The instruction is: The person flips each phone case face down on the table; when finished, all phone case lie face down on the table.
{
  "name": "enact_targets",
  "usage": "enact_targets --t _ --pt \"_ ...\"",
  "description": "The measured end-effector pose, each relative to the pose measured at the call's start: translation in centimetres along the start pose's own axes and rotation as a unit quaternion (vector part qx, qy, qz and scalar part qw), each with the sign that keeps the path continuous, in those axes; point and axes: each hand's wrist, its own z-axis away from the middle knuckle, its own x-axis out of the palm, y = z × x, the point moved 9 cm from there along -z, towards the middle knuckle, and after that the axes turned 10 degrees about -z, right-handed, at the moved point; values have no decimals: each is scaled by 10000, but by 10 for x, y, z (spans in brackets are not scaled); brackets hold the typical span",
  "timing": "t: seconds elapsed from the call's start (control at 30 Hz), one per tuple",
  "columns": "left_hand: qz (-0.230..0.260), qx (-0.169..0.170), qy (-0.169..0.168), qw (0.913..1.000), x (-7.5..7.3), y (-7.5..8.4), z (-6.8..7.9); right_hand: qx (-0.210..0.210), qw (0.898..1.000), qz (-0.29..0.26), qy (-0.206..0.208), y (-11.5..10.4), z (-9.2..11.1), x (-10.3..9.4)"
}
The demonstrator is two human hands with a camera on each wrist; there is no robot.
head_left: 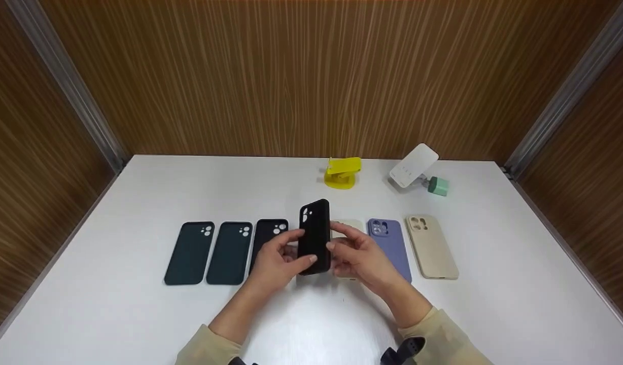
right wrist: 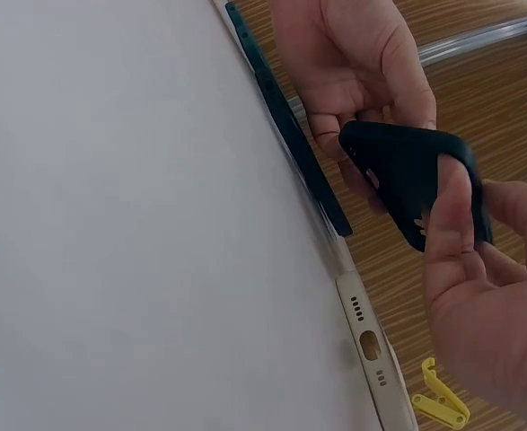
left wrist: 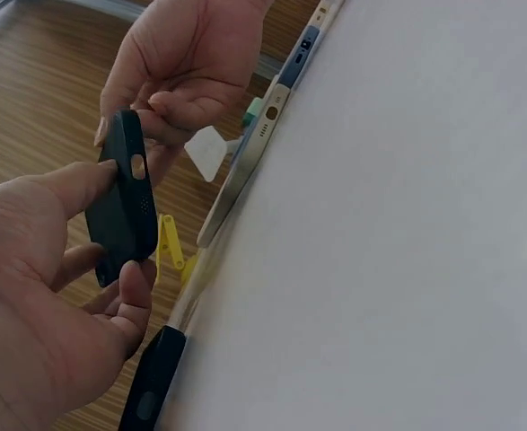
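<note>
A black phone case [head_left: 315, 235] is held tilted above the table between both hands, its camera cut-outs at the upper left. My left hand [head_left: 276, 263] grips it by the left side and lower edge, thumb across the lower part. On the opposite side, my right hand [head_left: 365, 258] pinches the case's edge between thumb and fingers; the right wrist view shows the thumb [right wrist: 452, 202] over the rim. Beneath the left hand lies another black case [head_left: 272, 226], partly covered. A cream case [head_left: 348, 223] is mostly hidden behind the right hand.
Two dark green cases [head_left: 189, 253] lie side by side on the left. To the right are a purple case [head_left: 395, 251] and a beige case [head_left: 434, 248]. Behind them stand a yellow phone stand [head_left: 342, 172], a white tilted panel [head_left: 414, 166] and a green block [head_left: 438, 186].
</note>
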Motion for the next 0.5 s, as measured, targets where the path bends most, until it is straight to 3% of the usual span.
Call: enact_targets --t 0.2,0.5 --pt "43 -159 615 9980 -11 -1 -2 -120 9992 320 221 -4 0 -1" --pt "-209 -296 750 9965 -14 -2 0 -130 9942 967 460 -5 0 -2"
